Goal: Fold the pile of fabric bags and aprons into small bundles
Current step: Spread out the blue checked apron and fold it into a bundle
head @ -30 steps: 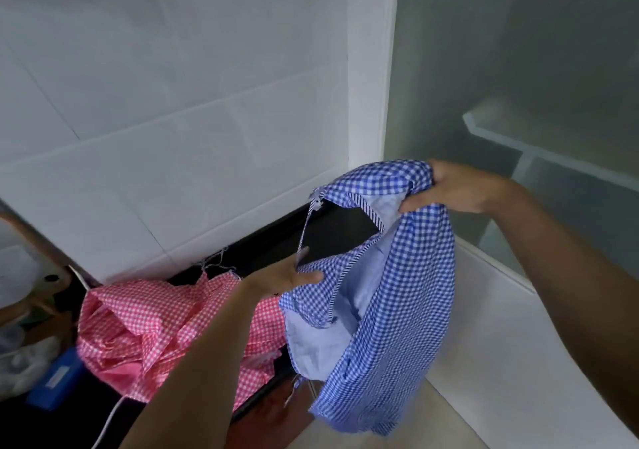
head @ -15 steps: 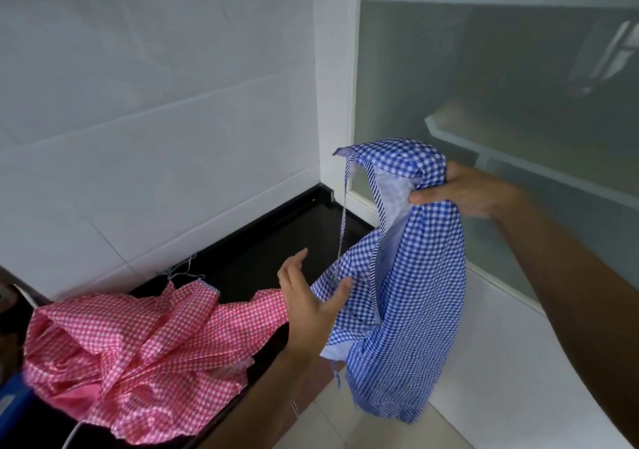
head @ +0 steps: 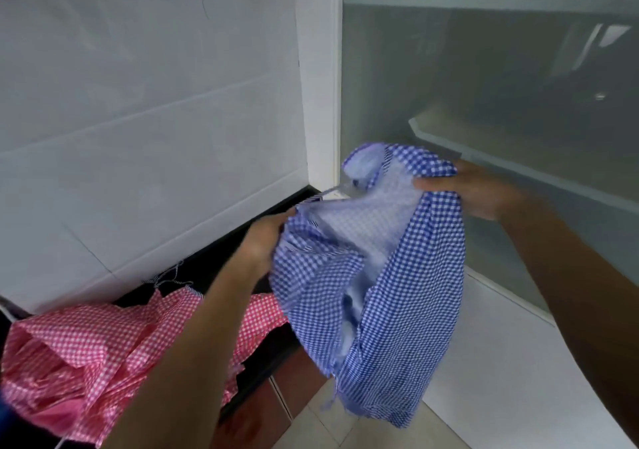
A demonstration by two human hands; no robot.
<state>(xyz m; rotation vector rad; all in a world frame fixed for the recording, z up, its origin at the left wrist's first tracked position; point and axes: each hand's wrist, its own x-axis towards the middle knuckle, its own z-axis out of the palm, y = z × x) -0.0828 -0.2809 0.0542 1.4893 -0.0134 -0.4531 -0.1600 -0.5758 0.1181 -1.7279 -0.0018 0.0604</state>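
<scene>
While the blue-and-white checked fabric piece [head: 397, 293] hangs in the air to the right of the black counter [head: 207, 258], we see it held from both sides. The right hand [head: 473, 189] grasps its upper far corner, thumb laid over the bunched cloth, the other fingers hidden behind it. The left hand [head: 262, 237] is smeared by motion blur; it seems to be grasping the cloth's left edge, but we cannot make out the single fingers. Between the two hands the paler inner side of the cloth shows, and a thin striped strap runs off toward the far corner. The lower end droops in folds above the pale floor tiles [head: 328, 428].

On the counter, near and to the left, lies a crumpled pink-and-white checked fabric heap [head: 86, 355]; the left forearm crosses in front of it and the picture's edge cuts it off, so we cannot tell its shape. Loose threads lie at its far edge. A white tiled wall [head: 138, 120] rises behind the counter, and a frosted glass panel [head: 484, 85] at right shows only vague shapes.
</scene>
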